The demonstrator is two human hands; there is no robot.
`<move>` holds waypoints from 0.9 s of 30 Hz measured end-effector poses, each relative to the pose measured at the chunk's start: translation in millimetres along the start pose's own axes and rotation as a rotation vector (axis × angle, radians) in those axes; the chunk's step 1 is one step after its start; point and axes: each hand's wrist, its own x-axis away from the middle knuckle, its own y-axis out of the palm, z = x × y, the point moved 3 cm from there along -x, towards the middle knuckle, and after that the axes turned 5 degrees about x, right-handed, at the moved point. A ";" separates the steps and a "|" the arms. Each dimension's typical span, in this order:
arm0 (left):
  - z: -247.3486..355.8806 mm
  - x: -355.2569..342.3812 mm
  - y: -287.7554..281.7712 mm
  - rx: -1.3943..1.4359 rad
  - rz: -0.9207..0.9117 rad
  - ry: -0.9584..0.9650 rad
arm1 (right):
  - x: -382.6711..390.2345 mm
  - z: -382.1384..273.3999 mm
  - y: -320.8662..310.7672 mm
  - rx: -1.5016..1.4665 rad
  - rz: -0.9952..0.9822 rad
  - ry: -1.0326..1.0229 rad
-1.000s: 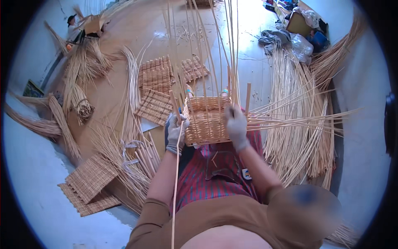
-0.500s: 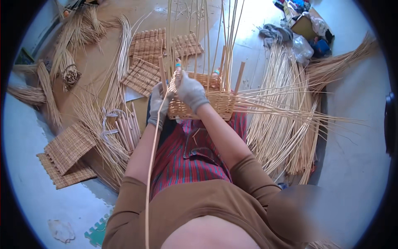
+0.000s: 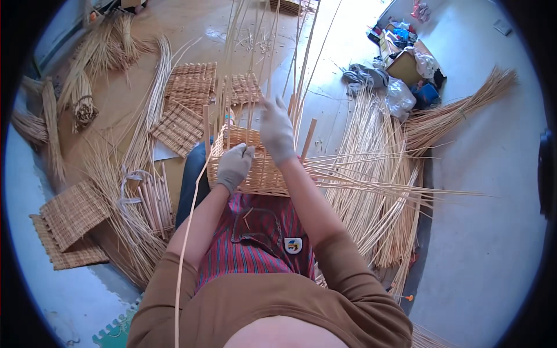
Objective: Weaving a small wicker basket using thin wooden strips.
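A weaver works a half-built wicker basket (image 3: 264,174) above the lap, its slender uprights (image 3: 298,110) rising past a gloved right hand (image 3: 276,130). The gloved left hand (image 3: 235,166) appears closed on the basket's near side. The right is raised among the uprights, index finger extended (whether its other fingers pinch a strand, one cannot tell). A long pale strand (image 3: 181,255) trails from the basket's left edge down past the left forearm. Good weaving here likely calls for a firm left grip, steady tension on that strand, evenly spaced uprights and each row pressed snug, without bending the wooden corner post (image 3: 308,139).
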 end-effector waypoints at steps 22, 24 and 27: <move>62.3 -7.3 67.0 -0.036 -0.207 -0.097 | -43.6 39.1 -109.2 -0.567 0.091 0.045; 65.6 0.8 60.9 0.027 -0.139 -0.071 | -41.4 67.8 -110.9 -1.080 0.263 0.362; 78.4 19.0 53.0 -0.040 0.027 0.157 | 8.5 125.1 -125.6 -0.703 0.251 0.333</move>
